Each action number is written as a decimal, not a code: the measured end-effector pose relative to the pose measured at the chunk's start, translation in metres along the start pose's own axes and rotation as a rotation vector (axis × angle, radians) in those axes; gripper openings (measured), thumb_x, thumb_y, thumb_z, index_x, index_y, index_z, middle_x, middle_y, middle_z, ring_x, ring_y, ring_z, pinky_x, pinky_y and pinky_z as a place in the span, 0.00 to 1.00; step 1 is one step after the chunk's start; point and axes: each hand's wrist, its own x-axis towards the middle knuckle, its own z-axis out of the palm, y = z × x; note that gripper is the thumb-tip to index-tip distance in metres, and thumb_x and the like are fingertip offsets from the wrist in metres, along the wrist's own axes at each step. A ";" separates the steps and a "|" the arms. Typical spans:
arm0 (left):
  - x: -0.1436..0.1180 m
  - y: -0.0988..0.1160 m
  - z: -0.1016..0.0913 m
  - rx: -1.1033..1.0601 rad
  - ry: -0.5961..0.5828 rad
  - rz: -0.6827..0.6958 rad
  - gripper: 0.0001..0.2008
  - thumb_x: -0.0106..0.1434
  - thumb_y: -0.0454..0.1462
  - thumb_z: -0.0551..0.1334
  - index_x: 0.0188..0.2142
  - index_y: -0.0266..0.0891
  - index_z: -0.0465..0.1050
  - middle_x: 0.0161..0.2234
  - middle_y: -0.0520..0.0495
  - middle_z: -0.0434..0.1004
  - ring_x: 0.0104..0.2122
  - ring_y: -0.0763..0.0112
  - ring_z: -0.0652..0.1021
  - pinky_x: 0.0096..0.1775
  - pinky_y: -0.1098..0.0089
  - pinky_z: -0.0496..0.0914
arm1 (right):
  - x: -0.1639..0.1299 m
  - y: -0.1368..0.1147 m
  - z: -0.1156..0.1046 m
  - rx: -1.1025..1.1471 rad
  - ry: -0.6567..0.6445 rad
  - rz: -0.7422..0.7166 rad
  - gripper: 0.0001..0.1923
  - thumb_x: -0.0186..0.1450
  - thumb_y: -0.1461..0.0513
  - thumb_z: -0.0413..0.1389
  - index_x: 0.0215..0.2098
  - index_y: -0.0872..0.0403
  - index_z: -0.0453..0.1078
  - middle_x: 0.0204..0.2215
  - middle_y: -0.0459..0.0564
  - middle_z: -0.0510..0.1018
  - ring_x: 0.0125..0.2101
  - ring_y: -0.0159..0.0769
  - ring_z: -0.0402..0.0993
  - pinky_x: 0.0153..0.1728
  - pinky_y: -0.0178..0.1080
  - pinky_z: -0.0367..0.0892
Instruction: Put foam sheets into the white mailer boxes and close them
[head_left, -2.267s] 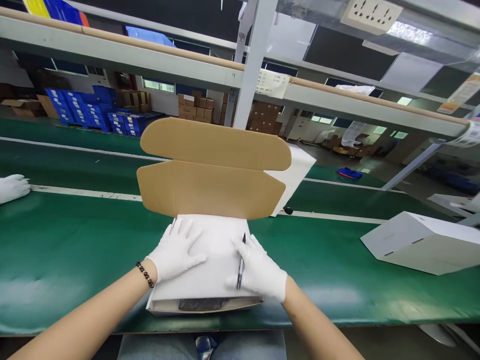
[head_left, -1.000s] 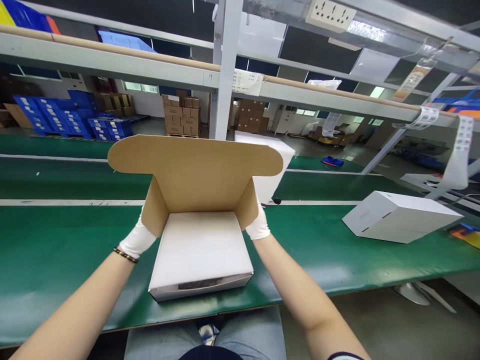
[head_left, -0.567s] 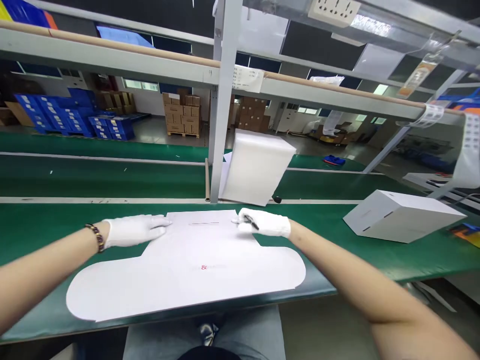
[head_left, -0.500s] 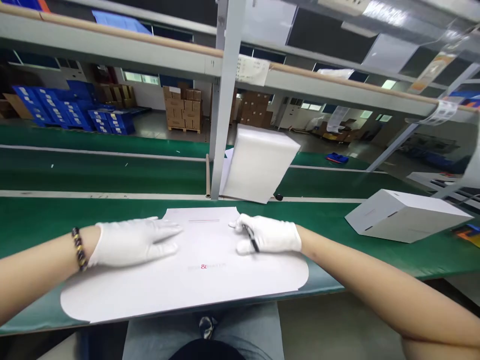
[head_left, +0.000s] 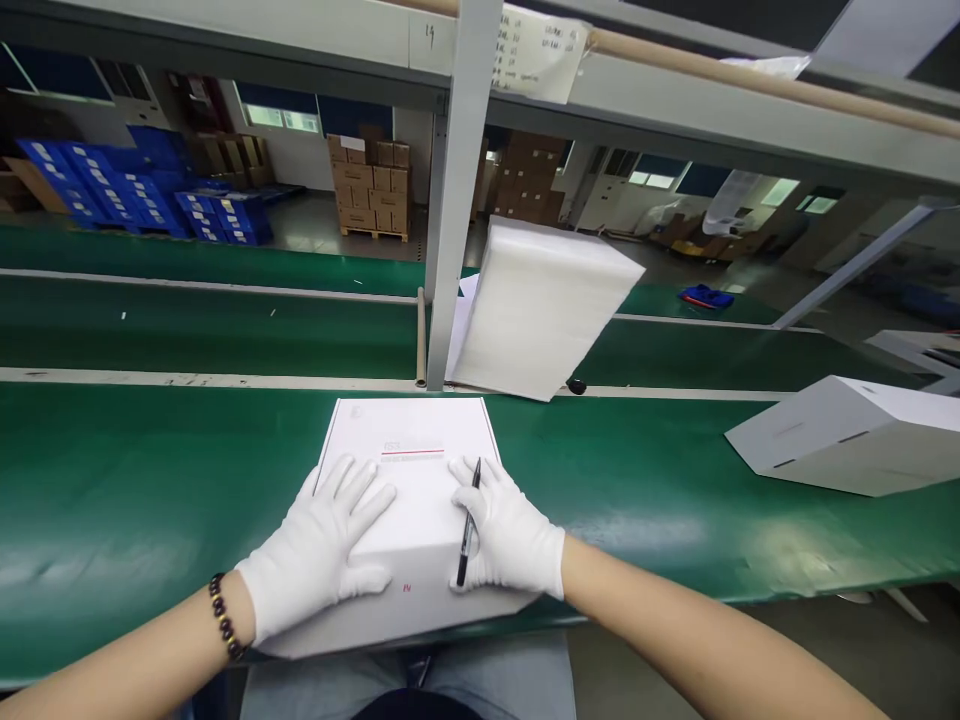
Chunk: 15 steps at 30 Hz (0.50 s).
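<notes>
Gloved hands flat on a closed white box

Denim-clad knees show at the bottom edge, under the lip of the green belt (head_left: 150, 500). Just above them, the white box (head_left: 409, 470) lies closed on the near part of the belt, its front flap hanging over the near edge. A red line and some small print mark its lid toward the far side, and a tiny red mark sits on the front flap.

The left hand (head_left: 322, 550), in a white glove with a dark bead bracelet (head_left: 223, 617) at the wrist, lies spread and flat on the left part of the lid, grasping nothing. The right hand (head_left: 510, 535), also gloved, presses palm-down on the right part of the lid, with a black pen (head_left: 468, 535) held between its fingers and lying along the hand, tip pointing away.

Farther right on the belt, well apart from the hands, sits a second white carton (head_left: 851, 445), tilted. Beyond the box, a stack of white foam sheets (head_left: 544, 305) leans beside a grey upright post (head_left: 454, 220), with a small dark object on the belt at its right foot. Behind the post runs a second green belt, and far back stand blue crates (head_left: 142, 190) and brown cardboard boxes (head_left: 371, 185).
</notes>
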 end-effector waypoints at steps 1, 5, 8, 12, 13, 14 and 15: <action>0.014 -0.002 0.000 -0.019 -0.062 -0.063 0.41 0.53 0.61 0.64 0.62 0.48 0.65 0.64 0.34 0.61 0.62 0.35 0.59 0.58 0.39 0.51 | 0.010 0.007 -0.002 -0.033 -0.029 0.020 0.44 0.35 0.43 0.70 0.44 0.59 0.68 0.57 0.69 0.65 0.53 0.62 0.59 0.54 0.61 0.57; 0.069 -0.013 0.001 -0.049 -0.185 -0.202 0.39 0.54 0.54 0.68 0.63 0.50 0.63 0.66 0.35 0.57 0.63 0.34 0.58 0.55 0.38 0.57 | 0.048 0.039 -0.003 -0.106 -0.021 0.080 0.39 0.41 0.52 0.71 0.46 0.60 0.68 0.57 0.71 0.65 0.54 0.61 0.59 0.55 0.61 0.58; 0.087 -0.019 0.003 -0.013 -0.136 -0.173 0.39 0.55 0.52 0.67 0.63 0.44 0.64 0.64 0.31 0.59 0.62 0.34 0.59 0.58 0.41 0.56 | 0.057 0.054 0.003 -0.091 0.065 0.107 0.34 0.45 0.55 0.70 0.46 0.58 0.67 0.59 0.69 0.64 0.56 0.60 0.58 0.54 0.61 0.59; 0.085 -0.021 0.009 0.000 -0.006 -0.112 0.37 0.56 0.52 0.67 0.62 0.39 0.66 0.62 0.30 0.62 0.62 0.37 0.60 0.61 0.46 0.55 | 0.054 0.053 0.011 -0.048 0.128 0.115 0.31 0.47 0.58 0.69 0.46 0.56 0.66 0.60 0.67 0.63 0.58 0.60 0.56 0.54 0.60 0.61; 0.084 -0.021 0.010 -0.006 0.004 -0.110 0.36 0.56 0.52 0.67 0.61 0.39 0.67 0.62 0.30 0.63 0.61 0.38 0.61 0.61 0.46 0.56 | 0.054 0.052 0.012 -0.043 0.130 0.122 0.31 0.46 0.57 0.70 0.45 0.56 0.66 0.60 0.67 0.64 0.58 0.60 0.56 0.54 0.60 0.62; 0.084 -0.021 0.010 -0.011 0.006 -0.110 0.36 0.56 0.52 0.67 0.61 0.39 0.67 0.62 0.30 0.63 0.61 0.38 0.62 0.60 0.46 0.57 | 0.055 0.051 0.011 -0.037 0.129 0.131 0.31 0.45 0.57 0.70 0.45 0.56 0.67 0.60 0.67 0.64 0.58 0.60 0.57 0.54 0.60 0.62; 0.085 -0.021 0.009 -0.017 0.000 -0.108 0.36 0.56 0.52 0.67 0.61 0.38 0.67 0.61 0.30 0.63 0.61 0.38 0.62 0.60 0.46 0.58 | 0.056 0.050 0.010 -0.027 0.131 0.143 0.32 0.44 0.56 0.70 0.44 0.56 0.67 0.59 0.67 0.64 0.58 0.61 0.57 0.54 0.59 0.63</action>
